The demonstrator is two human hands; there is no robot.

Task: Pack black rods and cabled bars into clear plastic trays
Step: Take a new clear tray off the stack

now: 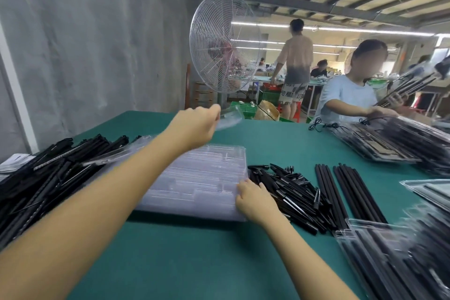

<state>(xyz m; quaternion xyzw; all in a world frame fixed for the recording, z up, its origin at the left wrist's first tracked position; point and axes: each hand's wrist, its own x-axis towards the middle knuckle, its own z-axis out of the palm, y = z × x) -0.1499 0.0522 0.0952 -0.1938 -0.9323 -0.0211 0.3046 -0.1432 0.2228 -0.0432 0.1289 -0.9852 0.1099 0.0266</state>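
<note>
A stack of clear plastic trays [199,178] lies in the middle of the green table. My left hand [194,126] is raised beyond the stack and grips the corner of one clear tray [230,118], lifted off the table. My right hand [255,200] rests on the stack's right edge, fingers curled over it. A heap of short black rods [289,192] lies just right of the stack. Long black rods [341,190] lie in two rows further right. A pile of black cabled bars [43,173] covers the left side.
Filled trays [399,265] sit at the near right, and more filled trays [394,141] at the far right. A person in a light blue shirt [348,97] across the table holds a bundle of rods. A standing fan [221,46] is behind the table's far edge.
</note>
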